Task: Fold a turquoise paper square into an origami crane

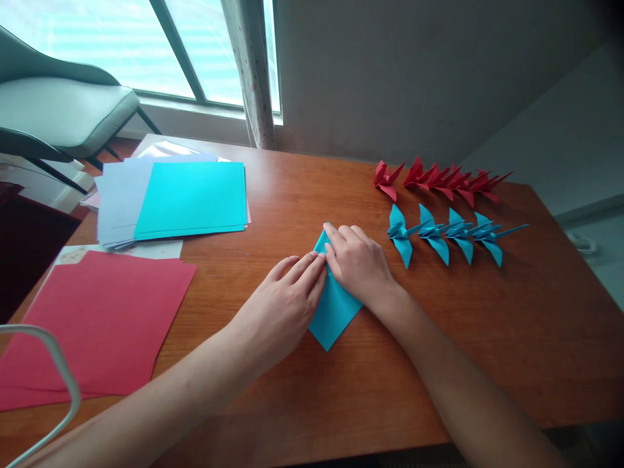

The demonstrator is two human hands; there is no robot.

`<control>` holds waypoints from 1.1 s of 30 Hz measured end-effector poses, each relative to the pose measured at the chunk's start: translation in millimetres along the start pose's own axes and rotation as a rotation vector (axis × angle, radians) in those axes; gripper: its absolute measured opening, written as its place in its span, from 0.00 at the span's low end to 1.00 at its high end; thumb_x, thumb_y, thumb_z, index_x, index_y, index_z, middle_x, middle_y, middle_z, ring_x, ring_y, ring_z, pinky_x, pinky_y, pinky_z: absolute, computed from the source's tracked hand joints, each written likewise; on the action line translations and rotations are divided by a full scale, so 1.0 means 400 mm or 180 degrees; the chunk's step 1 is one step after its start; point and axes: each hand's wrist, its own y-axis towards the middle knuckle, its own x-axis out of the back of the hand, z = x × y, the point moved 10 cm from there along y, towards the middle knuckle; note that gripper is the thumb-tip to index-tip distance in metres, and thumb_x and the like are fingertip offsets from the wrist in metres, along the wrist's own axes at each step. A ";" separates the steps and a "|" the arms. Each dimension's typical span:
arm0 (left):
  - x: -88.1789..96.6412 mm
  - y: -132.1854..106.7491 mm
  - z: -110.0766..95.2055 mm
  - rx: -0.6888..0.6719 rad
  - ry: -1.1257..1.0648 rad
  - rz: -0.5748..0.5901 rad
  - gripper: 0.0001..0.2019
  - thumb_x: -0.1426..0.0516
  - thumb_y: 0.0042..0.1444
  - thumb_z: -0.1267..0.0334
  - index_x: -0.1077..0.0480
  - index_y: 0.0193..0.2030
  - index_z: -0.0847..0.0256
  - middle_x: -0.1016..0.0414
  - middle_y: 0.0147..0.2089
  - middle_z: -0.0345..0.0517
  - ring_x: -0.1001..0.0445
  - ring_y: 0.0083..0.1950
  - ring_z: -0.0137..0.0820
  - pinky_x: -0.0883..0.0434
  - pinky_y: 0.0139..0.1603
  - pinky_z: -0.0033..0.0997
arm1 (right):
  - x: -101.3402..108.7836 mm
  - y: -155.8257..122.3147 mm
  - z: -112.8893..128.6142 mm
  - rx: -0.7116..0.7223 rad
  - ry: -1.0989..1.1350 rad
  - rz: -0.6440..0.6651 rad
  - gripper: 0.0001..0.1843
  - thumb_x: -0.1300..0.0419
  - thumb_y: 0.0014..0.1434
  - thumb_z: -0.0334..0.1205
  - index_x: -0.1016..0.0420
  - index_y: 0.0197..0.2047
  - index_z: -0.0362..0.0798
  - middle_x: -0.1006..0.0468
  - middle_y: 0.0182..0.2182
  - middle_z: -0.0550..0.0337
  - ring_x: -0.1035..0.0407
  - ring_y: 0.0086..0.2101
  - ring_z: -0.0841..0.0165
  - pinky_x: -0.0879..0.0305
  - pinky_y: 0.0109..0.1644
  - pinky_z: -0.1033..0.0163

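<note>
A folded piece of blue paper (336, 315) lies on the wooden table in front of me, one corner pointing towards me. My left hand (295, 292) presses along its left edge, fingers close together and thumb side against the sheet. Curled over the upper part is my right hand (358, 260), its fingertips at the far corner and on the fold. Both hands touch the paper and hide much of its top half. The exact folds under the fingers cannot be made out.
Several blue paper cranes (402, 235) stand in a row at the right, with red paper cranes (387, 179) behind. Blue sheets (195, 198) lie on white paper at the left. Red sheets (102, 325) are nearer me, beside a white cable (63, 364). The table (550, 312) ends at the right.
</note>
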 end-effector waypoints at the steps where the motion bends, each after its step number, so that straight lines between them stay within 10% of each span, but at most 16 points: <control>1: -0.001 -0.001 0.001 -0.0002 0.0002 -0.0004 0.28 0.52 0.64 0.67 0.41 0.70 0.77 0.43 0.74 0.63 0.42 0.73 0.48 0.42 0.70 0.49 | 0.000 0.000 -0.001 -0.0003 -0.0002 -0.0004 0.25 0.54 0.71 0.39 0.36 0.68 0.41 0.22 0.49 0.46 0.31 0.48 0.57 0.31 0.48 0.56; 33: 0.002 0.000 0.000 -0.0024 -0.0027 -0.0053 0.28 0.52 0.65 0.66 0.40 0.69 0.77 0.42 0.73 0.64 0.41 0.73 0.49 0.40 0.69 0.50 | 0.004 -0.003 -0.008 -0.0092 0.0039 -0.0077 0.28 0.54 0.70 0.39 0.41 0.70 0.41 0.22 0.49 0.46 0.31 0.49 0.57 0.32 0.49 0.55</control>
